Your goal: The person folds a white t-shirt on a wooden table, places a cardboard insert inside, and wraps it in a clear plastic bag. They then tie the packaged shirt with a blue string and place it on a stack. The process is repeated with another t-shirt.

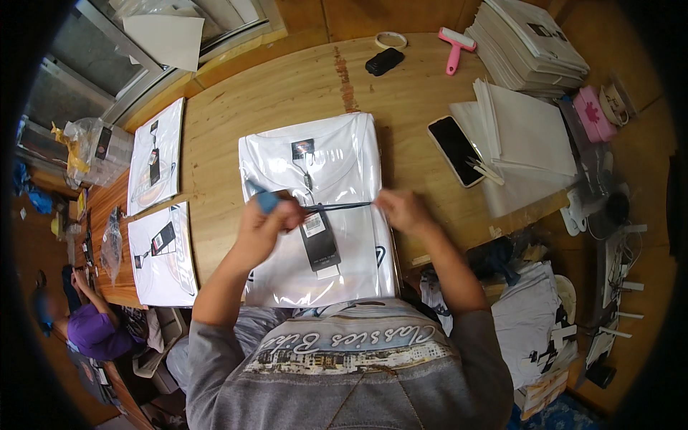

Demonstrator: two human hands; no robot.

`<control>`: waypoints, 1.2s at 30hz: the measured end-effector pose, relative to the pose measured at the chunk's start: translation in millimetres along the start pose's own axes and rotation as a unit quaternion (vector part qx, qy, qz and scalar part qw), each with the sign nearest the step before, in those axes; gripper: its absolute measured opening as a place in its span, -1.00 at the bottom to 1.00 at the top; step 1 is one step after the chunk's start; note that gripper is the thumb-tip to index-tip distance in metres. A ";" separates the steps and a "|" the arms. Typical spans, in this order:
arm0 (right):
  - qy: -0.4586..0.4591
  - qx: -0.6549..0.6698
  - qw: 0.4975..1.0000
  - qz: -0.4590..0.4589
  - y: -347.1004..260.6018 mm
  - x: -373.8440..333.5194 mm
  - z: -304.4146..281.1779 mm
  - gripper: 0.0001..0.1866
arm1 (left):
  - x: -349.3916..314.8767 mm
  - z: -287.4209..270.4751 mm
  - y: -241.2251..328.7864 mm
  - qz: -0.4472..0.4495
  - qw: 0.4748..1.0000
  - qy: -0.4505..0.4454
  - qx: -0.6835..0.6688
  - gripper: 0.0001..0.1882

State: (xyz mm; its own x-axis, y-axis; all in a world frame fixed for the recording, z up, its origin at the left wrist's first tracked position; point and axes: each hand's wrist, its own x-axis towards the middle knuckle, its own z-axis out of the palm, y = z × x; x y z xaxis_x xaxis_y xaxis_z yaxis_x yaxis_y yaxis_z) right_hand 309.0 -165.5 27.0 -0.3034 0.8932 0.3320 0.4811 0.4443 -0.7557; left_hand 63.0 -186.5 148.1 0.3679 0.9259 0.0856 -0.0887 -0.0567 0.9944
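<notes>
In front of me lies a stack of folded white T-shirts (315, 279) in clear plastic bags. A black hang tag (320, 240) with a white label shows through the top bag. Across the stack a dark blue strip (338, 207) is pulled taut between my hands. My left hand (266, 222) is closed on one end, and a blurred blue tail sticks out above the fingers. At the stack's right edge my right hand (401, 211) is closed on the other end. Whether the strip runs under the stack is hidden.
More bagged shirts (163, 261) lie at left. To the right are a phone (456, 150), tweezers (484, 169), white sheets (527, 132) and a tall pile (523, 54). A pink lint roller (455, 46) lies farther back. A person in purple (97, 330) sits far left.
</notes>
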 end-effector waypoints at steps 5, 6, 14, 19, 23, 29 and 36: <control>-0.031 -0.165 0.985 -0.028 -2.1 -3.3 9.6 -0.63 | 108.3 97.5 19.3 0.141 0.934 -0.190 0.269 -0.89; -0.060 -0.160 0.985 0.028 -4.1 -4.0 8.5 -0.59 | 135.1 103.6 -9.1 0.144 0.914 -0.179 0.334 -0.85; -0.030 -0.109 0.991 0.067 -9.3 -5.7 11.6 -0.65 | 83.9 60.0 -79.5 -0.028 0.796 -0.172 0.580 -0.83; -0.042 -0.109 0.989 0.087 -4.3 -8.0 15.2 -0.73 | 63.6 63.3 -111.6 0.032 0.956 -0.018 0.290 -0.90; 0.032 0.017 0.996 0.087 6.5 -13.1 19.9 -0.80 | 61.4 65.6 -107.6 -0.002 0.961 -0.008 0.277 -0.92; 0.224 0.558 0.779 0.178 11.7 4.5 25.1 -0.84 | 60.1 64.8 -110.0 0.030 0.999 0.008 0.034 -0.88; 0.276 0.565 0.703 0.334 28.8 37.1 13.5 -0.81 | 47.0 63.7 -110.6 0.054 0.994 0.028 0.089 -0.88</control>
State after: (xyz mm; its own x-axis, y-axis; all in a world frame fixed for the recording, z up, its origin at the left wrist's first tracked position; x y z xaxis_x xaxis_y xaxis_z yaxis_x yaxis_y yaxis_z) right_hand 300.4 -120.5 9.9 0.1939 0.9058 -0.3768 -0.6893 -0.1475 -0.7093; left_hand 149.0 -160.6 46.0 0.3126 0.9300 0.1934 0.0424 -0.2171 0.9752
